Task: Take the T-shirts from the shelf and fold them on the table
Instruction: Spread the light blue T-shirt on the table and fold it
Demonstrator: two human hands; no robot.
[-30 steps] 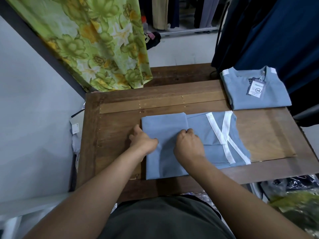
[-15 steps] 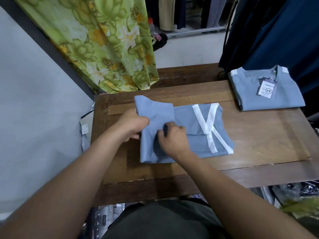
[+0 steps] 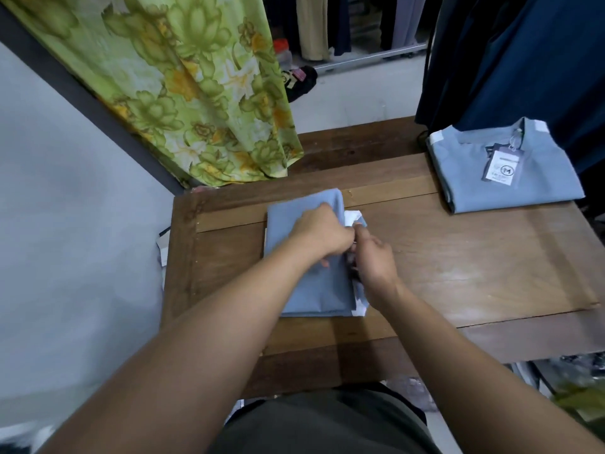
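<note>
A light blue T-shirt [image 3: 294,224] with white trim lies folded into a narrow rectangle on the left part of the wooden table [image 3: 474,273]. My left hand [image 3: 319,232] lies on top of it with curled fingers gripping the folded layer at its right edge. My right hand [image 3: 373,260] sits at that same right edge, fingers curled into the cloth where white trim pokes out. A second blue T-shirt [image 3: 537,181] with a paper tag lies folded at the table's back right corner.
A green floral cloth [image 3: 203,93] hangs over the table's back left corner. Dark blue garments [image 3: 523,60] hang behind the back right. A grey wall runs along the left. Bagged items [image 3: 573,381] sit under the table's right front edge.
The left half of the shirt has been folded over to the right, covering the white crossed trim. Both hands moved right with it and now meet at the right edge.
</note>
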